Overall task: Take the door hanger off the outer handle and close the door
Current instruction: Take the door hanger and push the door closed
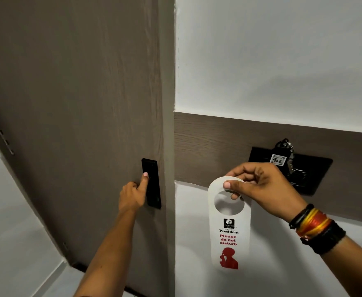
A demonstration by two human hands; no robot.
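Note:
A white door hanger (pixel 229 228) with a round hole and red "Please do not disturb" print hangs from my right hand (pixel 259 187), which pinches its top loop in front of the wall. The grey-brown wooden door (pixel 72 103) fills the left half and lies flush with its frame. My left hand (pixel 134 195) grips the handle beside the black lock plate (pixel 152 183), thumb pointing up along the plate. The handle itself is hidden under my fingers.
The door frame (pixel 168 125) runs vertically down the middle. On the wall's wooden band to the right sits a black card-holder plate (pixel 317 174) with a key tag marked 406 (pixel 277 160) in it. A hinge (pixel 5 141) shows at the door's left edge.

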